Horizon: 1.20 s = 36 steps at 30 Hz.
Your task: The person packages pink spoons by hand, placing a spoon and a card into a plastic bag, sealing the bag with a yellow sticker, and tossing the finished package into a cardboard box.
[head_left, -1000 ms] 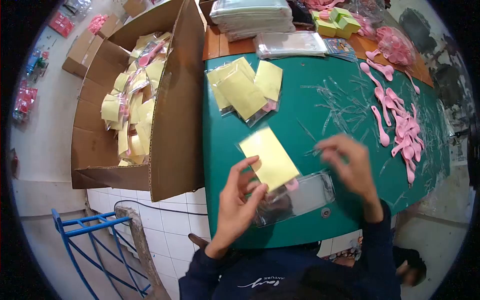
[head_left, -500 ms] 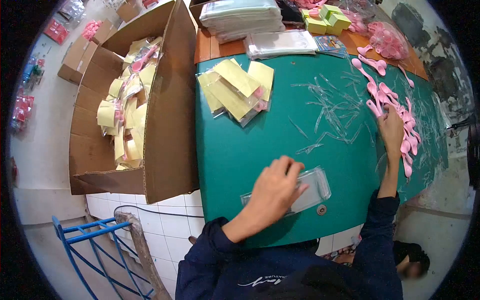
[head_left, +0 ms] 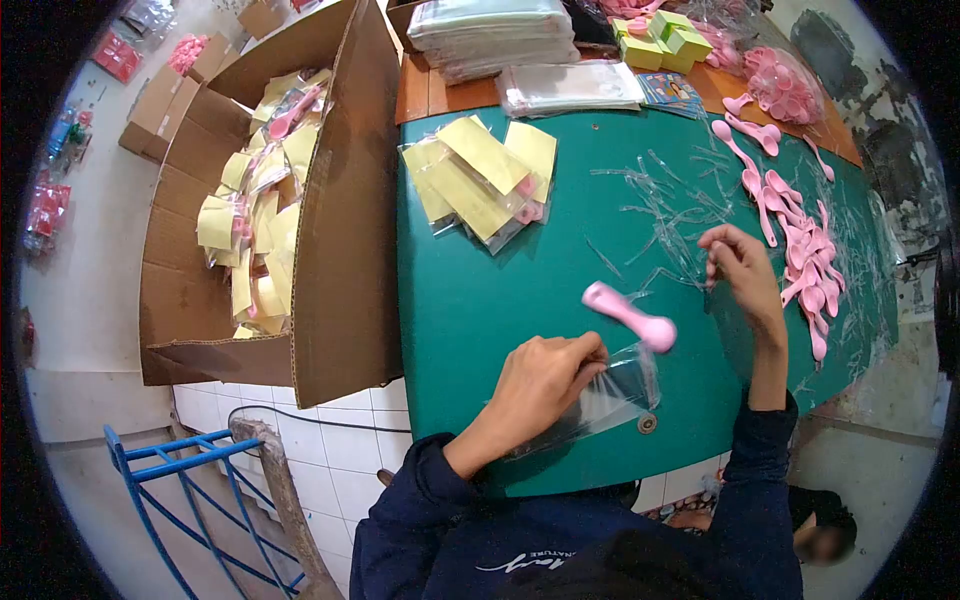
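Note:
My left hand (head_left: 545, 385) pinches a clear plastic bag (head_left: 600, 400) at the front edge of the green table (head_left: 480, 320). Just beyond the bag is a single pink measuring spoon (head_left: 628, 316), slightly blurred, touched by neither hand. My right hand (head_left: 742, 268) is raised over the table to the right of that spoon, fingers curled and closed. Whether anything thin is between its fingertips, I cannot make out. Right of it lies a pile of pink spoons (head_left: 810, 260). Clear plastic strips (head_left: 670, 215) are scattered beyond my right hand.
Packed bags with yellow cards (head_left: 475, 175) lie at the table's back left. A tall cardboard box (head_left: 345, 220) holding similar packs stands to the left. Stacked clear bags (head_left: 570, 88), yellow-green boxes (head_left: 660, 42) and a bag of pink spoons (head_left: 780, 85) line the back. A blue metal rack (head_left: 200, 455) stands lower left.
A pink spoon has come from the pile to the middle of the table, out of my right hand. That hand has moved left and nearer. My left hand has closed on the bag.

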Each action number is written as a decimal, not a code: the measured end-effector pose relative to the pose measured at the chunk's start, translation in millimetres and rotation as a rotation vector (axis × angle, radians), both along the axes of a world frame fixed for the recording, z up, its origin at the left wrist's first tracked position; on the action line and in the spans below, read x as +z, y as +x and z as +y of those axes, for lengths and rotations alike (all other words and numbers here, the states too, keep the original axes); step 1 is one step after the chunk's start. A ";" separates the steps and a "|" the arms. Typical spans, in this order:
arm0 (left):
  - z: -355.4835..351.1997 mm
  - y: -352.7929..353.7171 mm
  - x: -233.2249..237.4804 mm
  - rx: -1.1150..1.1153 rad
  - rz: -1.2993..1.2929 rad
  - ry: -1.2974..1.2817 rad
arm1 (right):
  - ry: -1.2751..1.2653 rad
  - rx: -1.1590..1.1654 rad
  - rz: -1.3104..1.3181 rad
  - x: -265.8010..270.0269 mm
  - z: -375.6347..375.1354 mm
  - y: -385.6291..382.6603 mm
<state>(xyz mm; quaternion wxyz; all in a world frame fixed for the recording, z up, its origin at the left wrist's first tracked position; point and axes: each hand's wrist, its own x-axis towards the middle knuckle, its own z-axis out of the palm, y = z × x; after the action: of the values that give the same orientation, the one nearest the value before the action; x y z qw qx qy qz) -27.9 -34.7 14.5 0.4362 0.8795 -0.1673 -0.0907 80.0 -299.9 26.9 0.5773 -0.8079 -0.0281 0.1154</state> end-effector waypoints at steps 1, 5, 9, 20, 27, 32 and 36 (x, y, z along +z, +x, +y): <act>1.1 -0.2 -2.0 -0.008 -0.030 -0.017 | -0.019 0.074 -0.002 3.7 -0.9 0.2; 4.6 -0.1 -5.9 -0.049 -0.155 -0.121 | -0.311 0.162 -0.140 20.1 -35.2 14.4; 9.8 1.7 7.8 -0.092 -0.075 -0.131 | -0.721 -0.129 -0.672 3.0 -45.5 27.1; 24.2 9.2 15.8 -0.297 0.036 -0.365 | -0.425 0.974 -0.709 6.0 97.1 -24.0; 27.1 7.6 15.0 -0.276 0.305 -0.504 | -0.371 0.693 -0.627 0.5 97.4 -31.6; 24.4 11.3 17.9 -0.124 0.328 -0.458 | 0.245 0.229 -0.236 36.7 75.3 -34.4; 25.7 13.4 18.1 -0.165 0.399 -0.364 | 0.160 0.377 -0.060 34.4 63.4 -35.9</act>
<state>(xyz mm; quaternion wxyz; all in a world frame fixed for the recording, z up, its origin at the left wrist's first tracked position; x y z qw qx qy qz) -14.5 -8.9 32.6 0.6025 0.7348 -0.1625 -0.2657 44.1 -236.5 61.3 0.6069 -0.7429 -0.2049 0.1946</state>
